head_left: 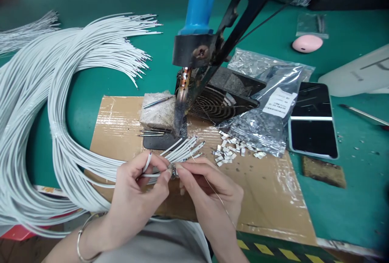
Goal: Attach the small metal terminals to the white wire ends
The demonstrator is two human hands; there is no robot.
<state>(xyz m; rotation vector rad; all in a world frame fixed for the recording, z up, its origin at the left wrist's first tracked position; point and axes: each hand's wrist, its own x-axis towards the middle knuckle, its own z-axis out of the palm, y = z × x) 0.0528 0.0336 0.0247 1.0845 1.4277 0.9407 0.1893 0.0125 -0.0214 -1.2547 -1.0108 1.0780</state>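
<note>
Both bare hands meet over the flat brown cardboard sheet [267,190] on the green-topped table [361,198]. Left hand [138,198]: grip narrow, thumb and forefinger pinched, a slim white cable [148,162] held among the fingers. Right hand [211,192]: grip likewise narrow, fingertips closed on a tiny greyish piece [172,168] touching the left fingertips; from where I stand I cannot tell its exact form. A fine silvery wire [219,200] crosses the right hand. Just beyond the hands lie the loose ends of a thick bundle of white cables [65,105], which curves off to the left. Above them hangs a blue-handled soldering iron [202,5], tip down; small flat silver metal tabs [225,157] lie scattered to its right.
</note>
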